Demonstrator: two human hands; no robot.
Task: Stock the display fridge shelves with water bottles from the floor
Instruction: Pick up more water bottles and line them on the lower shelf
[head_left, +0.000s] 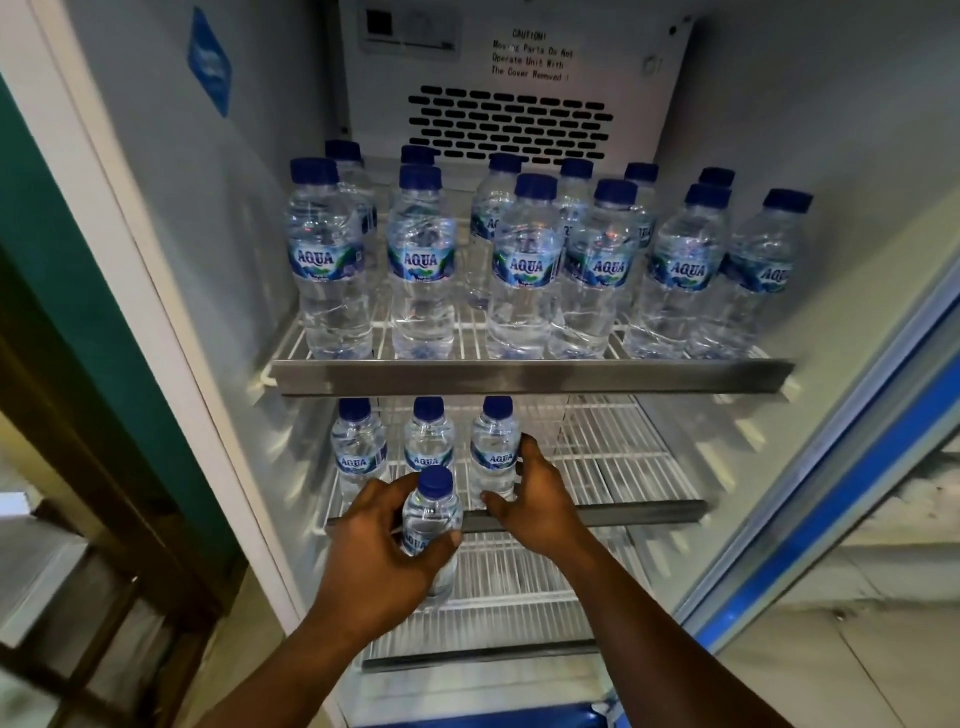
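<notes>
While left hand (374, 551) grips one bottle (432, 512), right hand (540, 501) clasps third shelved bottle (493, 441), twelve bottles (527, 270) above

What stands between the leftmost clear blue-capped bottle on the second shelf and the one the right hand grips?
One more clear, blue-capped water bottle stands upright there, shown in the head view.

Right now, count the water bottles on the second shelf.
3, in a row at its left end: left bottle, middle bottle, right bottle, gripped by the right hand. A fourth bottle is in the left hand, not shelved.
</notes>
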